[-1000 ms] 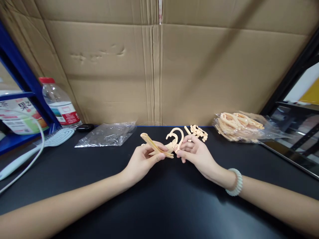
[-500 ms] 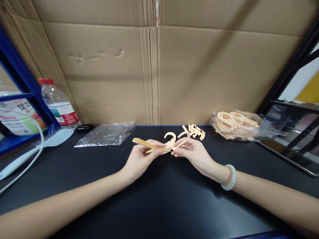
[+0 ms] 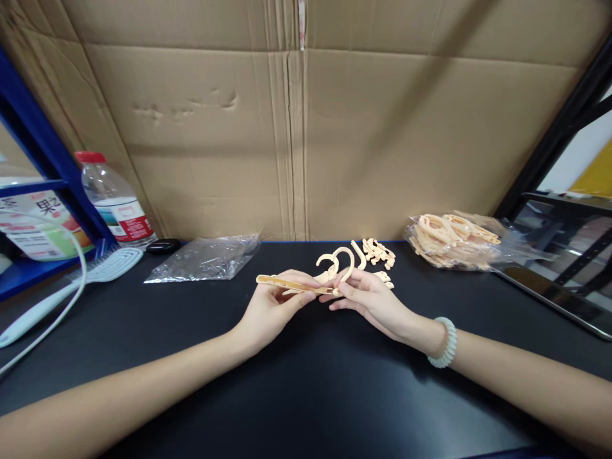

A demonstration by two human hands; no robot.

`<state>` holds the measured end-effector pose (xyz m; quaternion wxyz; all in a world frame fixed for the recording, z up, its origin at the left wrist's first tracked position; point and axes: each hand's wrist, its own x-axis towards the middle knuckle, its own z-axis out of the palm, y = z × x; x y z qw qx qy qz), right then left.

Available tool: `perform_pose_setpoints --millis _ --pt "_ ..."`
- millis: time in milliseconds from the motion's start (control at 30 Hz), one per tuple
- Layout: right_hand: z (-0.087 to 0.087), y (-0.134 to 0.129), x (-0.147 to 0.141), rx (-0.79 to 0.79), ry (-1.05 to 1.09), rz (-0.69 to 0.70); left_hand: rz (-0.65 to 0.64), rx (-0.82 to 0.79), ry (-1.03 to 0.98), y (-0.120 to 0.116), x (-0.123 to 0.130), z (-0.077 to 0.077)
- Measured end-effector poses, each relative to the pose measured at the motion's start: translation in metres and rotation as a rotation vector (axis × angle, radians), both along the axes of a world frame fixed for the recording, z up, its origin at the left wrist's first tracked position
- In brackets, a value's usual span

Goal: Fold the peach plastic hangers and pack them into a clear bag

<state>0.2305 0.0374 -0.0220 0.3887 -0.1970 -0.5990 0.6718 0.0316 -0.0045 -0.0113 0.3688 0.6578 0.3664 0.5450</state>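
My left hand (image 3: 275, 307) is closed around a long, peach-coloured hanger arm (image 3: 273, 281), which lies nearly level and points left. Between the thumb and fingers of my right hand (image 3: 375, 298) is a curved hanger hook (image 3: 353, 260) of the same colour. The hook's base is close to the right end of the arm; whether the two touch I cannot tell. Behind both hands another hook (image 3: 327, 257) rises from peach pieces on the table, partly hidden by my fingers. A short strip (image 3: 359, 255) and a pile of small peach parts (image 3: 380, 252) lie just beyond my right hand.
A clear bag of hanger parts (image 3: 449, 239) sits at the back right, beside a dark flat device (image 3: 554, 299). Toward the left are an empty plastic bag (image 3: 203, 258), a black case (image 3: 163, 245), a bottle (image 3: 119, 210), a hairbrush (image 3: 109, 264) and a white cable (image 3: 79, 287). Cardboard (image 3: 215, 140) stands behind.
The hook in my right hand has turned from leaning sideways to upright, its base now near the arm's end. The arm in my left hand has tipped closer to level.
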Motion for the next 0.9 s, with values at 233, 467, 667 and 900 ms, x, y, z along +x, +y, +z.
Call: perform_pose_setpoints --millis 233,467,667,900 --pt "-0.0003 0.0005 -0.0015 0.032 -0.035 0.02 -0.047 0.033 0.039 0.0006 -0.0008 -0.0005" --pt "0.0011 -0.0006 -0.002 0.025 -0.049 -0.007 -0.022 0.036 0.065 -0.0017 -0.0003 0.0021" --pt "-0.0007 0.0006 -0.0019 0.029 -0.035 0.001 -0.038 -0.025 0.025 -0.0021 0.0006 0.0012" --pt "0.0011 -0.0026 -0.0037 0.126 -0.081 -0.062 -0.006 -0.074 0.067 -0.0028 0.0008 0.0021"
